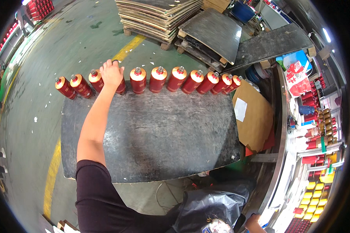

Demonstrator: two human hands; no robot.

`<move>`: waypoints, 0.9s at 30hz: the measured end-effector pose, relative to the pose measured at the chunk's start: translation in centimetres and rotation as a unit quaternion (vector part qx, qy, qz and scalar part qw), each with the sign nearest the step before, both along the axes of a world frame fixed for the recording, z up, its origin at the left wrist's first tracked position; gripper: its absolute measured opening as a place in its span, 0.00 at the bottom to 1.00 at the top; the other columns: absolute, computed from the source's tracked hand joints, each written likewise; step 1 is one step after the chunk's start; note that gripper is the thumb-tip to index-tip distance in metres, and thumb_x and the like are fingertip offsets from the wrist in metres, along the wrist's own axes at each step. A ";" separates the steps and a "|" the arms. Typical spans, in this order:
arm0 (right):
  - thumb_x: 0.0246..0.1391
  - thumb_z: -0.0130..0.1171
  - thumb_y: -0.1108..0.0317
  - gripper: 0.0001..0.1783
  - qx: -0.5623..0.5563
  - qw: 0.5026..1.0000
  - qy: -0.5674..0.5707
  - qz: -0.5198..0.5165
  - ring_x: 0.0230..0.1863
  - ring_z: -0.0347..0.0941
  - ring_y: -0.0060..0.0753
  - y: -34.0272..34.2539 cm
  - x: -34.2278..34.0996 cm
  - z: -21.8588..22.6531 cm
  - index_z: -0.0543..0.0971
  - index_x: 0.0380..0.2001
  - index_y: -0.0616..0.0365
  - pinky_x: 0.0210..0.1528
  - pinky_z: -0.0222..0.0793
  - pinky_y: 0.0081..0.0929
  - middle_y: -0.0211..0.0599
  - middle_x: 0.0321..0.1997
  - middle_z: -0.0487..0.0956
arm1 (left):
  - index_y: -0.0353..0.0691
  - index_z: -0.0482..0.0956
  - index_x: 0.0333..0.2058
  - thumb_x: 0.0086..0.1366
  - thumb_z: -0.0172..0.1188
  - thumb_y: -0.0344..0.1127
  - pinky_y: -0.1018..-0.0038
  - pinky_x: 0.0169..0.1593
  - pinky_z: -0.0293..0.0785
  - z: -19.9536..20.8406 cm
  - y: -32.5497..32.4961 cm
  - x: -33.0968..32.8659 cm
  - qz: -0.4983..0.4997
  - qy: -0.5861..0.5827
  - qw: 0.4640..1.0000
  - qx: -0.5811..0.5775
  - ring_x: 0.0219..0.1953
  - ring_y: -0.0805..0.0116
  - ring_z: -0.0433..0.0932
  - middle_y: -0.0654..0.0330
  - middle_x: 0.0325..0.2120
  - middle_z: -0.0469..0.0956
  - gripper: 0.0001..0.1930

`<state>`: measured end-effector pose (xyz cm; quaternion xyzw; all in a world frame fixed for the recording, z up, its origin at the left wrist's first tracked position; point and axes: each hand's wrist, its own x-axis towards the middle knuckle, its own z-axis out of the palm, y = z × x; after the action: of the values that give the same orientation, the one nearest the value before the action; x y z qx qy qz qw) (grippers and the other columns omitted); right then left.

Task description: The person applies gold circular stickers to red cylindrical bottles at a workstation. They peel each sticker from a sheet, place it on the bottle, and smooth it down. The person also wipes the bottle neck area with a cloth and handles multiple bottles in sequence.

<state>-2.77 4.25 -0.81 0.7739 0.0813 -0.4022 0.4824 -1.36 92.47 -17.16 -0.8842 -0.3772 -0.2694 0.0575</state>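
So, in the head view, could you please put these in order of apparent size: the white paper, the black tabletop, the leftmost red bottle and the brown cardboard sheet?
1. Black tabletop, clearly the largest
2. Brown cardboard sheet
3. White paper and leftmost red bottle: these look too alike in size to rank.

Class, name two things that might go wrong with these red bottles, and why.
1. The left hand covers the top of one red bottle; a sideways slip might knock a neighbouring bottle.
2. The bottles stand in a row along the far edge of the black board, so a pushed one could drop to the floor.
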 end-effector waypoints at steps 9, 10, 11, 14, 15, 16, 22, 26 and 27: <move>0.62 0.52 0.52 0.20 -0.026 0.999 0.024 -0.011 0.53 0.80 0.37 -1.2 0.0 -0.7 0.86 0.49 0.43 0.46 0.75 0.40 0.29 0.52 0.84 | 0.35 0.75 0.40 0.57 0.69 0.41 0.53 0.48 0.78 -2.1 -3.0 5.3 -0.093 -0.016 0.975 -0.202 0.46 0.42 0.80 0.45 0.41 0.79 0.18; 0.62 0.52 0.52 0.20 -0.027 0.999 0.027 -0.014 0.53 0.80 0.37 -1.4 0.0 -0.8 0.86 0.49 0.43 0.46 0.75 0.40 0.29 0.52 0.84 | 0.35 0.75 0.39 0.57 0.69 0.40 0.53 0.48 0.78 -2.4 -2.7 5.5 -0.094 -0.015 0.978 -0.187 0.46 0.42 0.80 0.44 0.41 0.79 0.18; 0.62 0.52 0.52 0.20 -0.028 0.999 0.030 -0.016 0.53 0.80 0.37 -1.5 0.0 -0.8 0.86 0.49 0.43 0.46 0.75 0.40 0.29 0.52 0.84 | 0.35 0.75 0.39 0.57 0.69 0.39 0.53 0.48 0.78 -2.8 -2.4 5.6 -0.086 -0.008 0.981 -0.176 0.46 0.42 0.80 0.44 0.41 0.79 0.17; 0.62 0.52 0.51 0.20 -0.033 0.999 0.039 -0.019 0.54 0.80 0.37 -1.7 0.1 -1.2 0.86 0.49 0.43 0.46 0.75 0.40 0.29 0.52 0.84 | 0.35 0.75 0.39 0.57 0.68 0.37 0.52 0.49 0.77 -3.7 -1.2 5.6 -0.075 -0.005 0.982 -0.176 0.45 0.41 0.80 0.42 0.40 0.80 0.16; 0.62 0.52 0.51 0.20 -0.034 0.998 0.043 -0.020 0.54 0.80 0.37 -1.8 0.1 -1.3 0.86 0.49 0.43 0.46 0.75 0.40 0.29 0.52 0.84 | 0.34 0.74 0.39 0.58 0.68 0.37 0.51 0.49 0.76 -3.9 -0.7 5.6 -0.068 -0.015 0.977 -0.199 0.46 0.40 0.79 0.42 0.40 0.80 0.16; 0.62 0.52 0.51 0.20 -0.038 0.998 0.046 -0.019 0.54 0.80 0.37 -1.9 0.2 -1.5 0.86 0.49 0.43 0.46 0.75 0.40 0.29 0.52 0.84 | 0.34 0.74 0.39 0.58 0.68 0.37 0.51 0.49 0.76 -4.0 -0.1 5.4 -0.069 -0.025 0.972 -0.221 0.46 0.40 0.79 0.41 0.40 0.80 0.17; 0.62 0.51 0.51 0.20 -0.054 0.995 0.078 -0.022 0.54 0.80 0.37 -2.2 0.3 -2.2 0.86 0.49 0.43 0.46 0.76 0.40 0.29 0.52 0.84 | 0.33 0.75 0.41 0.57 0.70 0.41 0.51 0.48 0.76 -4.9 1.4 6.2 -0.063 -0.012 0.975 -0.214 0.45 0.39 0.80 0.40 0.37 0.82 0.20; 0.63 0.51 0.51 0.20 -0.065 0.991 0.113 -0.019 0.55 0.80 0.37 -2.3 0.4 -2.9 0.86 0.49 0.43 0.46 0.76 0.40 0.28 0.53 0.84 | 0.33 0.75 0.41 0.58 0.70 0.43 0.51 0.48 0.77 -4.7 0.3 7.2 -0.029 -0.001 0.977 -0.211 0.44 0.38 0.81 0.40 0.37 0.82 0.21; 0.63 0.51 0.51 0.20 -0.052 0.994 0.096 -0.030 0.55 0.80 0.37 -2.4 0.4 -3.1 0.86 0.49 0.43 0.46 0.76 0.40 0.28 0.53 0.84 | 0.33 0.74 0.42 0.59 0.69 0.44 0.51 0.48 0.77 -4.4 -0.1 7.2 -0.020 0.008 0.977 -0.211 0.44 0.38 0.81 0.39 0.37 0.82 0.21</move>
<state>-2.33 1.85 -3.87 0.7073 0.0832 -0.4928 0.5000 5.80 92.40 -21.54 -0.8860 -0.4072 -0.1780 -0.1325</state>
